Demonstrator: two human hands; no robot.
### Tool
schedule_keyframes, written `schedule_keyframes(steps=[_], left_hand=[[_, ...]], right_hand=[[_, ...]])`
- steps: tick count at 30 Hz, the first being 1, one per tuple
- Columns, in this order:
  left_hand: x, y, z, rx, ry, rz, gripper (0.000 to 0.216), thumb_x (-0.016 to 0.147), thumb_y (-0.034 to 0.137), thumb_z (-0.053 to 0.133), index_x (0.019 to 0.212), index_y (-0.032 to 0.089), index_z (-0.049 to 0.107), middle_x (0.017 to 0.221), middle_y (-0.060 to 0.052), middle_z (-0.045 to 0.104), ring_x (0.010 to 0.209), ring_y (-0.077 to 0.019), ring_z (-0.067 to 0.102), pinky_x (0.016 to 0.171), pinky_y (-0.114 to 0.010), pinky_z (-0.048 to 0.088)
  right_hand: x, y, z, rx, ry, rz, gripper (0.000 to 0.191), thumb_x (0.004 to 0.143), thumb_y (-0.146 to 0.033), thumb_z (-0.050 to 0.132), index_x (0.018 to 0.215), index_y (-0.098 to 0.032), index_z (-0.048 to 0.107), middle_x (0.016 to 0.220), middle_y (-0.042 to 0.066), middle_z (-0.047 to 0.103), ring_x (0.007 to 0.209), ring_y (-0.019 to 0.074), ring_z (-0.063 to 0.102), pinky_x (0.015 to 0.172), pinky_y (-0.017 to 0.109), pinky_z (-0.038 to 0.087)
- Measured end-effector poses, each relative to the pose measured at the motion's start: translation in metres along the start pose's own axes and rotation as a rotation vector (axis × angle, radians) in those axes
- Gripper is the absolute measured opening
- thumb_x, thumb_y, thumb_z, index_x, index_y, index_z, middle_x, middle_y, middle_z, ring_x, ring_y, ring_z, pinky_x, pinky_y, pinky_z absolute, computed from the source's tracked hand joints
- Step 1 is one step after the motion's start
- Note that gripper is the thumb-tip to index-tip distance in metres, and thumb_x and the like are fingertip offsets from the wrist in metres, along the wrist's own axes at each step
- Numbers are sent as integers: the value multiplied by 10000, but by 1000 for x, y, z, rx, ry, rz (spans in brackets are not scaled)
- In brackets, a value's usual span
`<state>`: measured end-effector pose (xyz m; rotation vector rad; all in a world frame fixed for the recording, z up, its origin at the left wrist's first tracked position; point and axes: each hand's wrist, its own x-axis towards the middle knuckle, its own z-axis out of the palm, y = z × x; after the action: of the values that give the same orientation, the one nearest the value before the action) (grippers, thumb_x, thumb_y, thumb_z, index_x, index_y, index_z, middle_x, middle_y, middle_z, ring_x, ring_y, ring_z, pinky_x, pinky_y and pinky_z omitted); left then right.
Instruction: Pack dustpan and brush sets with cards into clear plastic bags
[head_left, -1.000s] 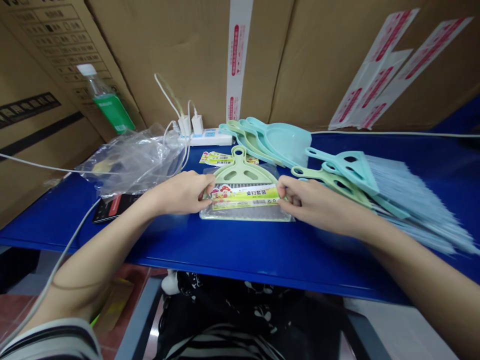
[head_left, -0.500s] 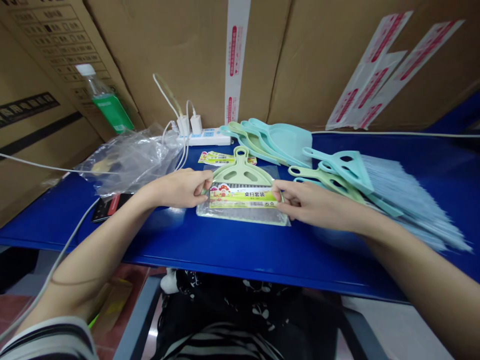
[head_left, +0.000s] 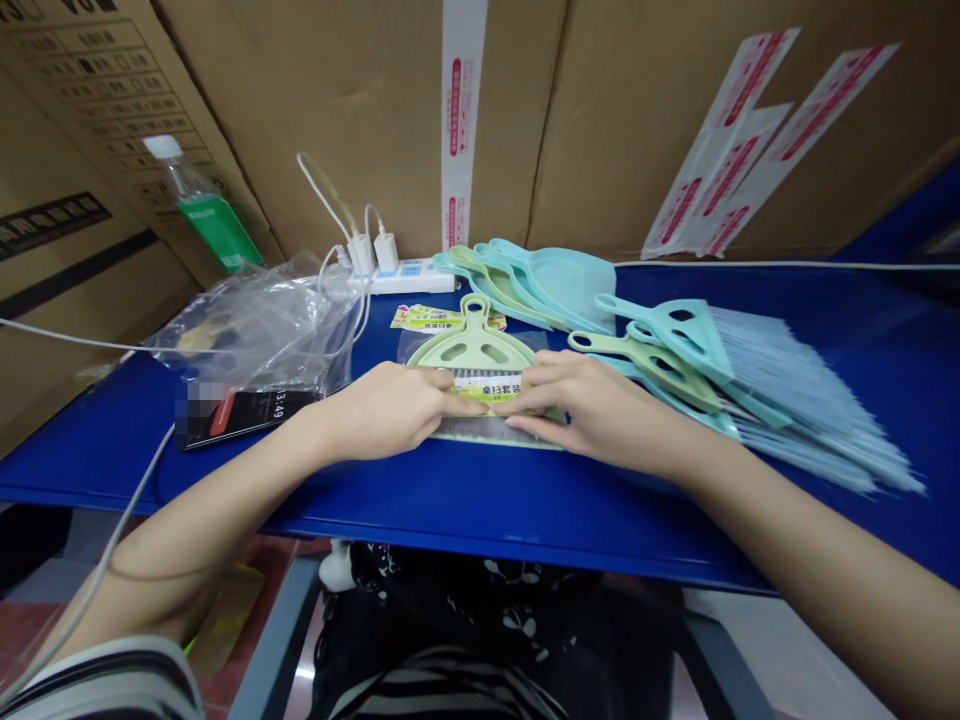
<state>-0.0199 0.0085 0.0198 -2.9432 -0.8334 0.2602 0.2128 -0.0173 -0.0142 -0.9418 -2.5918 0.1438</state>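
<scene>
A green dustpan set (head_left: 471,350) in a clear bag lies flat on the blue table (head_left: 480,500), with a yellow paper label (head_left: 501,388) across its front. My left hand (head_left: 390,410) rests on the left part of the bag, fingers stretched toward the label. My right hand (head_left: 585,405) lies on the right part, fingers flat and pressing on the label. The fingertips of both hands nearly meet at the label's middle.
Stacked dustpans (head_left: 540,280) and small brushes (head_left: 720,370) lie right of the bag. More labels (head_left: 435,318), a power strip (head_left: 405,275), crumpled clear bags (head_left: 255,325), a phone (head_left: 240,412) and a bottle (head_left: 202,210) sit left. Cardboard boxes (head_left: 375,100) stand behind.
Both hands slid inward from the label's two ends to its middle and now cover most of it. The view shifted slightly, and the phone shows more.
</scene>
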Motion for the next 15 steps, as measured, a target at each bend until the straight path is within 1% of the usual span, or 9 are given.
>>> schedule_keyframes(steps=[3, 6, 9, 11, 13, 15], left_hand=[[-3, -3, -3, 20, 0, -33, 519, 862, 75, 419, 1226, 357, 660, 1004, -10, 690, 876, -164, 650, 703, -248, 489], [-6, -8, -6, 21, 31, -51, 484, 838, 82, 424, 1115, 344, 723, 955, -8, 696, 893, -170, 643, 716, -254, 486], [-7, -13, -8, 55, 56, -92, 379, 838, 122, 428, 927, 273, 763, 881, -22, 687, 828, -176, 641, 659, -257, 467], [-5, -17, -10, 91, 83, -157, 336, 858, 144, 406, 844, 216, 734, 893, -39, 690, 807, -185, 645, 639, -269, 461], [-3, -20, -10, 122, 128, -260, 323, 900, 181, 371, 886, 181, 693, 935, -63, 696, 814, -200, 655, 645, -286, 469], [0, -21, -9, 136, 144, -370, 319, 943, 245, 347, 997, 155, 648, 963, -90, 702, 826, -218, 667, 663, -303, 484]], right_hand=[[-2, 1, -5, -70, -30, 33, 209, 918, -265, 564, 877, -244, 767, 634, 28, 603, 705, 193, 490, 627, 317, 331], [-4, 2, -11, -88, -48, 49, 231, 914, -291, 565, 789, -245, 755, 613, 32, 580, 695, 196, 478, 621, 325, 325], [-5, 4, -15, -54, -15, 91, 261, 910, -329, 540, 742, -222, 707, 658, 37, 592, 691, 183, 503, 634, 322, 359], [-6, 6, -16, -23, 39, 182, 235, 895, -356, 526, 752, -219, 652, 639, 18, 569, 648, 166, 515, 603, 306, 361], [-6, 8, -15, 10, 71, 322, 181, 864, -387, 531, 796, -227, 580, 580, -15, 528, 577, 155, 508, 549, 296, 341], [-6, 10, -13, 82, 43, 446, 176, 836, -409, 534, 842, -236, 503, 546, -36, 522, 526, 157, 503, 518, 300, 339]])
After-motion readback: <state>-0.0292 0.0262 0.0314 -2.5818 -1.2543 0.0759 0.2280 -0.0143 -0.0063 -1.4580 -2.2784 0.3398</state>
